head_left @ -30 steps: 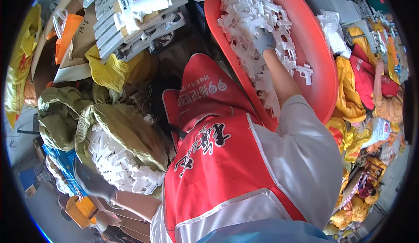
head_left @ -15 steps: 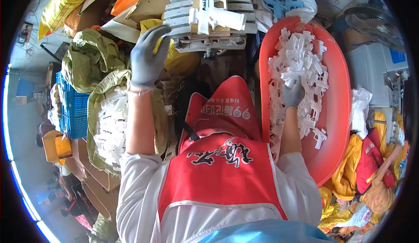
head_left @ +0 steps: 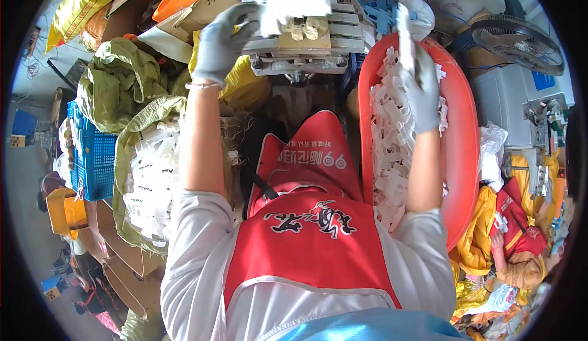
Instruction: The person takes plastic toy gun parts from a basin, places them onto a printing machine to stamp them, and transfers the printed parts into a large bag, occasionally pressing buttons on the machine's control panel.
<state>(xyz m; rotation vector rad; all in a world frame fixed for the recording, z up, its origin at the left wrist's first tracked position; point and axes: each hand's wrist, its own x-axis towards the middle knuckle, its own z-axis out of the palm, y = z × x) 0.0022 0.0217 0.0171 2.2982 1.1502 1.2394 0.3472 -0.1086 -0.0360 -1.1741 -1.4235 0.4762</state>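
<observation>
My gloved left hand (head_left: 222, 46) grips one end of a white plastic toy gun (head_left: 295, 4), lifted off the fixture. Beneath it a tan, shaped holder (head_left: 309, 29) shows on a slatted metal machine table (head_left: 343, 18). My gloved right hand (head_left: 422, 93) is raised over the red tub (head_left: 460, 176) and holds another white toy gun (head_left: 405, 38), seen nearly edge-on. Many similar white toy guns (head_left: 389, 139) lie heaped in the tub. At my left, a green woven sack (head_left: 122, 188) holds more white toy guns (head_left: 153, 182), some with dark marking.
A white bag with blue toy guns (head_left: 383, 10) sits beyond the tub. A black fan (head_left: 517, 38) stands far right. Cardboard boxes (head_left: 202, 10) and a blue crate (head_left: 95, 151) are at left. Another person's hand (head_left: 499, 249) shows at lower right.
The toy gun on the fixture has been picked up by my left hand. My right hand has risen from the heap and moved forward with a toy gun.
</observation>
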